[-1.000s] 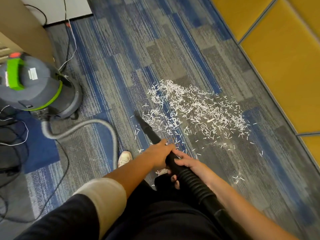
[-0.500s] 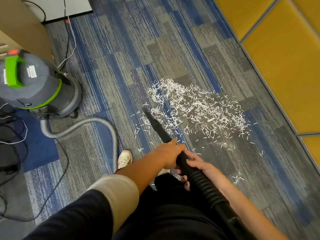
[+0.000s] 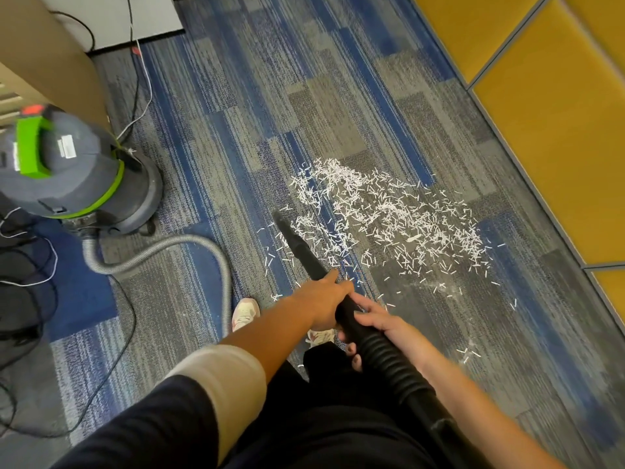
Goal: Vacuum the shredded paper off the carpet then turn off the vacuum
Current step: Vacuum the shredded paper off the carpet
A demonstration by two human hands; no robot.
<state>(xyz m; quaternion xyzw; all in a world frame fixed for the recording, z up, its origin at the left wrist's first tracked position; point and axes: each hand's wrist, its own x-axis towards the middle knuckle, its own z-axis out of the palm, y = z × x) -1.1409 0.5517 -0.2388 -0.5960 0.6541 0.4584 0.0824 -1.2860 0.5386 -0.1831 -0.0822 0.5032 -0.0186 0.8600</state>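
Observation:
White shredded paper (image 3: pixel 389 214) lies scattered over the blue and grey carpet (image 3: pixel 304 106) in front of me. Both hands hold the black vacuum nozzle (image 3: pixel 297 245), whose tip sits at the left edge of the paper patch. My left hand (image 3: pixel 321 299) grips the tube from above. Just behind it, my right hand (image 3: pixel 372 319) grips the ribbed black hose (image 3: pixel 389 360) from the right side. The grey and green vacuum canister (image 3: pixel 77 170) stands at the left, and its grey hose (image 3: pixel 162 252) curves over the carpet towards my feet.
A yellow panelled wall (image 3: pixel 541 113) runs along the right. A wooden furniture panel (image 3: pixel 50 52) stands behind the canister. Cables (image 3: pixel 138 79) trail on the floor at the left and far back. My pink and white shoe (image 3: pixel 245 314) is near the hose.
The nozzle tip has slid forward and to the right into the left edge of the paper, with both hands moving along with it. The canister has stayed put.

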